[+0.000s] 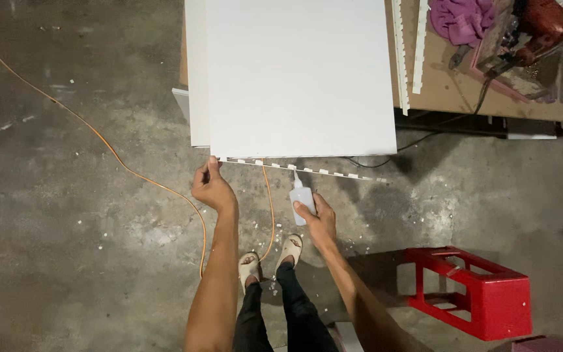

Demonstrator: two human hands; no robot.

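Looking down from my head camera: my left hand pinches the near left corner of the large white panel, thumb and fingers pressed together on its edge. The panel lies flat on the workbench and overhangs it toward me, above the concrete floor. My right hand is wrapped around a small white glue bottle, fingers closed on its body, nozzle pointing up at the panel's near edge. Along that edge runs a notched white strip, touching the panel at the left and drooping slightly away from it toward the right. An orange cable snakes over the floor from the far left to just beside my feet in pale sandals. A red plastic stool lies tipped on its side to my right. On the bench's far right: a purple cloth, a red power drill, two more white notched strips.
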